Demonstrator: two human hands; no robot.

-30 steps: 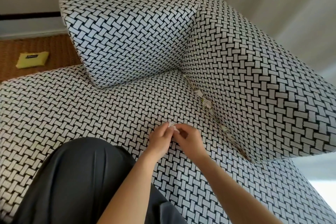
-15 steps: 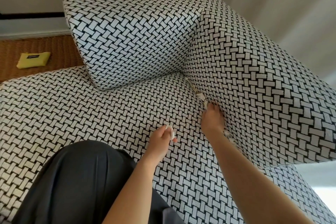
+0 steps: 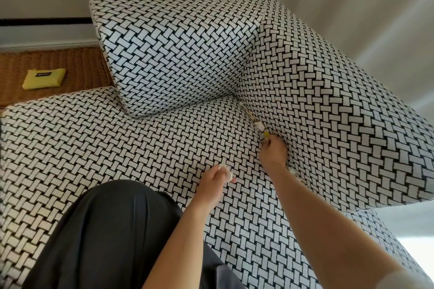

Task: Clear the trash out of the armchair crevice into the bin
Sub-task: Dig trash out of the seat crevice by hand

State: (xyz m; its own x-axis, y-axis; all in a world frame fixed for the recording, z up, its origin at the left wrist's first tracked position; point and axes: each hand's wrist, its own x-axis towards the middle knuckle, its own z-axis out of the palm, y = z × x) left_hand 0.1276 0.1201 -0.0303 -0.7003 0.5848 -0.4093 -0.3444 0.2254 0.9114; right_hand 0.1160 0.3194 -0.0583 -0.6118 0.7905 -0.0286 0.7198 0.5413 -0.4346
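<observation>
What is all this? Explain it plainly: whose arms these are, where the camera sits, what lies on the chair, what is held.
No machine here: these are a person's two bare arms, seen by one camera worn on the head, looking down. Below is a black-and-white woven armchair, with dark trousers nearest. The left hand holds a white crumpled scrap in its fingers. The right hand reaches into the crevice beside the seat, at a yellow-tipped scrap; whether it grips it I cannot tell. More paper bits sit wedged further along. A yellow pouch lies on a wicker surface, left. No bin shows.
</observation>
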